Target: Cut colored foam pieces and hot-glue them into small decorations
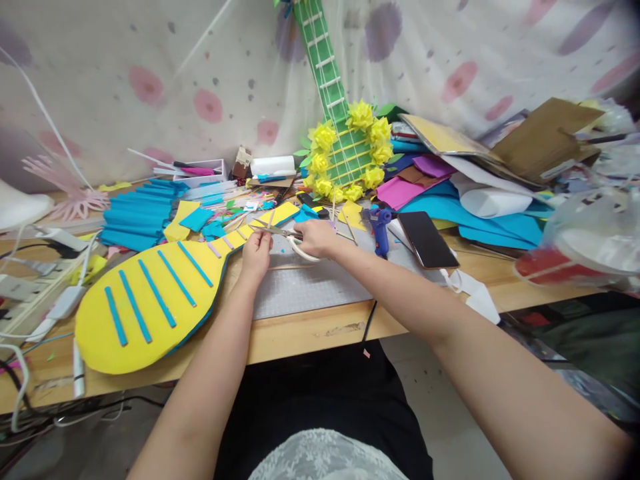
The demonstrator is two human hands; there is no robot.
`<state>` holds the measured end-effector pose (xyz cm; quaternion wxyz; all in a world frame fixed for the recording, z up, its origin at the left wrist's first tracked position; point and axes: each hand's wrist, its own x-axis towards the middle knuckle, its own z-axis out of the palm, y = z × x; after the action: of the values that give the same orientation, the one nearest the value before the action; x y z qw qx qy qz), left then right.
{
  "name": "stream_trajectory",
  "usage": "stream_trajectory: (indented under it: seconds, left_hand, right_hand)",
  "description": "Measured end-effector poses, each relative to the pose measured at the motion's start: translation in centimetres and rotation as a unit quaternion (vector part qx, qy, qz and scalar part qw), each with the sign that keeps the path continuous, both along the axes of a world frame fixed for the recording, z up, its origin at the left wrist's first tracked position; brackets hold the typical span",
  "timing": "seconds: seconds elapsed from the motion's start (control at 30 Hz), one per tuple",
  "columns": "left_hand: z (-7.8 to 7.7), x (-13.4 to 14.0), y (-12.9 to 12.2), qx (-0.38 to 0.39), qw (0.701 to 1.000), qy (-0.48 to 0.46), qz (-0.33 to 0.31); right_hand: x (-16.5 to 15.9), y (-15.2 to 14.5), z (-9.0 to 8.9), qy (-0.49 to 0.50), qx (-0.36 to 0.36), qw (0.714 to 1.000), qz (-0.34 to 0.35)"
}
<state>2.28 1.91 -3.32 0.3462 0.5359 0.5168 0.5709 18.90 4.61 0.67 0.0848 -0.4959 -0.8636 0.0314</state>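
My right hand [317, 239] grips a pair of scissors [297, 248] with white handles, its blades pointing left. Close to those blades, my left hand [257, 252] is closed in a pinch; whatever lies between its fingertips is too small to make out. Left of my hands rests a yellow paper ukulele shape [150, 303] with blue edging. Several blue strips cross its body, and short pale purple strips cross the neck. A grey cutting mat [300, 293] lies beneath my hands.
A green paper ukulele [345, 150] with yellow flowers leans on the back curtain. A blue glue gun [381, 230] and a black phone [427, 240] lie to the right, before piled coloured paper [480, 213]. A plastic cup [585, 240] stands far right; cables and a power strip [35, 300] are left.
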Motion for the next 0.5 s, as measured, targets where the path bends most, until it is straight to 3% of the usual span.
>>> stream_trajectory:
  seconds: [0.13,0.5]
  left_hand:
    - [0.0,0.3,-0.1,0.033,0.998,0.008,0.045]
    - [1.0,0.7,-1.7,0.062,0.997,0.036,0.004]
  right_hand:
    - [0.1,-0.1,-0.1,0.021,0.005,1.000,0.010]
    - [0.8,0.2,-0.2,0.038,0.008,0.997,0.059]
